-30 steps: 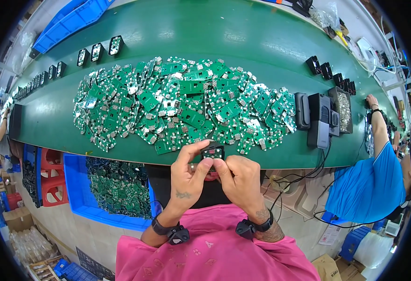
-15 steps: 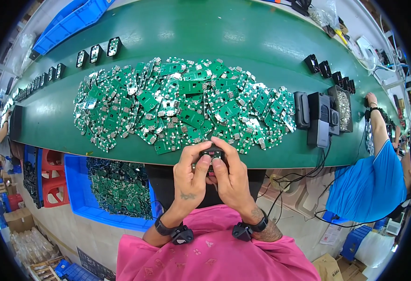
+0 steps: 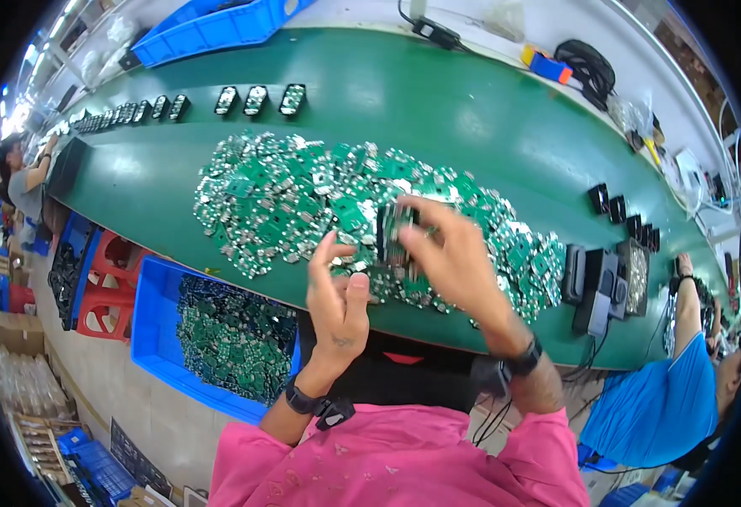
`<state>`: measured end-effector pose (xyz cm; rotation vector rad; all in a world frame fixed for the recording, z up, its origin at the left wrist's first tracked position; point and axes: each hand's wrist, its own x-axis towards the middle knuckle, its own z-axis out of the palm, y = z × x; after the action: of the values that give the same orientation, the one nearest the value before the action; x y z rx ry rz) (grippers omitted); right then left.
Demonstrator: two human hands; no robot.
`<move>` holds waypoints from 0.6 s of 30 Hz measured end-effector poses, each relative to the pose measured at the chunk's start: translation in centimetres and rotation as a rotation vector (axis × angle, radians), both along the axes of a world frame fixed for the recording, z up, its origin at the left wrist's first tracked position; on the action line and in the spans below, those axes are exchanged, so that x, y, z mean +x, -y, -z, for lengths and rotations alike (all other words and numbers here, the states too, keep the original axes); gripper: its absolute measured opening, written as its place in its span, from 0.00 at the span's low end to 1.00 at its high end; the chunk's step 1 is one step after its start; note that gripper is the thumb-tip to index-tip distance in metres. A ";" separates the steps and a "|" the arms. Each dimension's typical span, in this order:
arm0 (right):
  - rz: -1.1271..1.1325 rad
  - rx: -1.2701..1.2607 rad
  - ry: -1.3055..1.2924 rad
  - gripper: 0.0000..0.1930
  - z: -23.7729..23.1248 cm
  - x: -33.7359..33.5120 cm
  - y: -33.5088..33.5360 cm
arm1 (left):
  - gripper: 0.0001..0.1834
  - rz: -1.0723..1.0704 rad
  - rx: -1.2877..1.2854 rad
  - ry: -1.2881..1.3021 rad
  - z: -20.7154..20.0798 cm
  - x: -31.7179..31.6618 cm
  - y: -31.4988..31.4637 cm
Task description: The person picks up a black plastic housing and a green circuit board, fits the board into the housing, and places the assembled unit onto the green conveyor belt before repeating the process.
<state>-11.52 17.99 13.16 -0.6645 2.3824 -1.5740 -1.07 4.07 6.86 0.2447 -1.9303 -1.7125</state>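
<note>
My right hand (image 3: pixel 465 264) grips a small black plastic case (image 3: pixel 385 232) with a circuit board inside, slightly blurred, above the pile. The thumb and fingers pinch it by its right side. To its lower left, my left hand (image 3: pixel 335 308) is empty, with fingers apart and palm turned toward the case. Beneath and beyond both hands spreads a big heap of green circuit boards (image 3: pixel 273 198) on the green table (image 3: pixel 370 76). At the far left, a row of black cases with boards in them (image 3: pixel 255 100) stands on the table.
To the right are empty-looking black cases (image 3: pixel 617 209), black devices with cables (image 3: pixel 594 297) and a tray of small metal parts (image 3: pixel 635 270). A blue crate (image 3: pixel 152 325) of boards sits below the table edge. A blue bin (image 3: pixel 210 38) lies at the back. A co-worker in blue (image 3: pixel 653 414) reaches in at right.
Both hands were together on the case at the table's front edge. The left has let go; the right has carried the case forward over the heap. The view has turned.
</note>
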 end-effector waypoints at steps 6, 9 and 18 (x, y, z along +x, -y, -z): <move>-0.069 -0.070 0.267 0.17 2.6 -15.5 9.1 | 0.38 -0.408 -0.969 0.107 4.3 -0.4 3.1; -0.009 0.228 0.098 0.16 5.7 -22.0 13.4 | 0.36 -0.343 -0.994 0.165 3.5 -0.7 2.7; 0.030 0.316 0.007 0.21 8.6 -26.4 15.4 | 0.29 -0.347 -0.952 0.210 4.0 -1.0 2.9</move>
<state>-37.97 2.63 4.56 -0.5575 2.5655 -1.1670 -2.07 1.22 2.87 0.3649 -2.4414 -0.4551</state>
